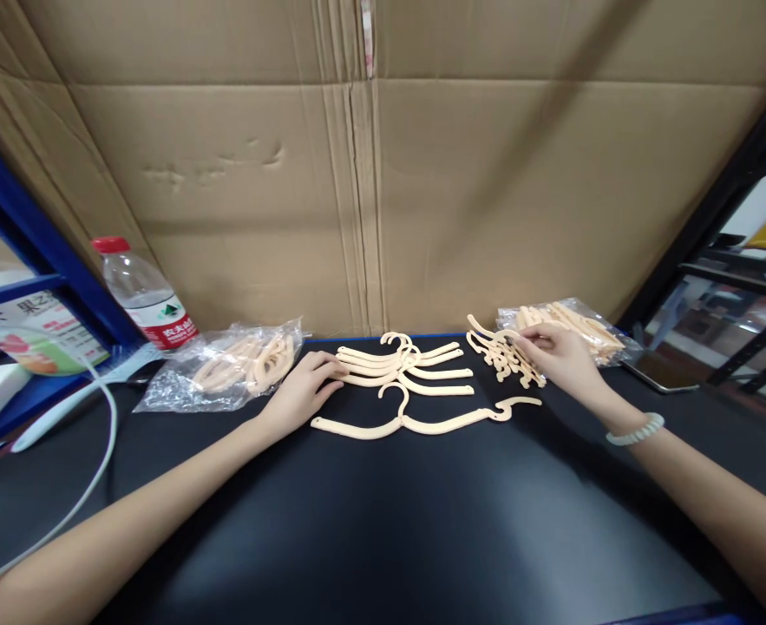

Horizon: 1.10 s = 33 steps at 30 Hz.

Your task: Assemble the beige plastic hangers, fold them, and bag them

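Several cream plastic clothes hangers (376, 373) lie in a stack on the black table (383, 521), with their hooks pointing away from me. My left hand (304, 389) rests at the left ends of the stack, fingers stretched out and touching them. Nearer to me lies a single hanger (444, 426), with a small hooked piece (509, 406) against its right end. To the right is a loose pile of small hooked plastic pieces (503, 356). My right hand (561, 358) is over that pile, thumb and fingers pinched on one piece, which they partly cover.
A clear bag of curved hanger parts (245, 363) lies at the left, by a red-capped bottle (148, 299). Behind my right hand is another bag of parts (578, 325), with a phone (661, 371) beside it. A white cable (100, 469) crosses the left side. Cardboard (487, 174) stands behind.
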Motion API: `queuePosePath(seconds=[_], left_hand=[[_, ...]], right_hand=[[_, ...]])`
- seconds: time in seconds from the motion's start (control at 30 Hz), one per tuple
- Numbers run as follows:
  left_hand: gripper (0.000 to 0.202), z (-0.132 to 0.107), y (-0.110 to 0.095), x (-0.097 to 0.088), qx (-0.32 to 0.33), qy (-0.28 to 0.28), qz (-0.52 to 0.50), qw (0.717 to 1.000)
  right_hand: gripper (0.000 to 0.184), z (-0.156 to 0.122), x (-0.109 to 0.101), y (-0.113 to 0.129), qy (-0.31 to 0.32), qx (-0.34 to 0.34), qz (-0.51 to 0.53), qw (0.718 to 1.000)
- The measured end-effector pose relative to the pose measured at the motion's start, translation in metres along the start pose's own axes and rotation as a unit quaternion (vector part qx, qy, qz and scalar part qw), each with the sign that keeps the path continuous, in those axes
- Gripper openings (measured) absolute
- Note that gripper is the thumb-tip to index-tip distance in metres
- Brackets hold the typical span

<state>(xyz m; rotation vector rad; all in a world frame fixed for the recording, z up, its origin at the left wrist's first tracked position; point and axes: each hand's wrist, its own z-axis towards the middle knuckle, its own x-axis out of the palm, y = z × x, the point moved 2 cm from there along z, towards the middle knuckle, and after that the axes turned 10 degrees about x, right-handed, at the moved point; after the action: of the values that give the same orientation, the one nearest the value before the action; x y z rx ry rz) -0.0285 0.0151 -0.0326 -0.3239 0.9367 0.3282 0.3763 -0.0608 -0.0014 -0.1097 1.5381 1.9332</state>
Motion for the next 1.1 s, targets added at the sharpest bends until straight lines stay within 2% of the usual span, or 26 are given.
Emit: queuePosePath(seconds=[0.1,0.27,0.47,0.63,0.8,0.97,1.1], left_hand=[[0.016,0.002,-0.002,0.000,0.001,0.007,-0.006,1.000],[0.018,0.001,-0.005,-0.001,-0.001,0.007,-0.015,1.000],[0.015,-0.001,-0.012,-0.006,-0.020,-0.026,-0.016,0.999],[0.011,-0.002,-0.012,-0.008,-0.053,-0.058,-0.012,0.997],[0.016,-0.005,-0.009,-0.015,-0.085,-0.118,-0.004,0.989],[0.020,-0.004,-0.017,-0.019,-0.073,-0.138,-0.036,0.987],[0.018,-0.002,-0.027,-0.019,-0.059,-0.142,-0.066,0.986]], right_hand=[[0.036,-0.005,0.008,-0.001,0.103,0.138,0.179,0.969],[0.041,-0.013,0.019,0.005,0.181,0.188,0.243,0.934],[0.033,-0.020,0.026,0.009,0.211,0.211,0.307,0.904],[0.032,-0.021,0.030,0.006,0.203,0.195,0.321,0.904],[0.029,-0.027,0.036,0.008,0.219,0.179,0.322,0.904],[0.029,-0.038,0.039,0.017,0.233,0.169,0.312,0.905],[0.026,-0.045,0.039,0.027,0.274,0.198,0.334,0.880]])
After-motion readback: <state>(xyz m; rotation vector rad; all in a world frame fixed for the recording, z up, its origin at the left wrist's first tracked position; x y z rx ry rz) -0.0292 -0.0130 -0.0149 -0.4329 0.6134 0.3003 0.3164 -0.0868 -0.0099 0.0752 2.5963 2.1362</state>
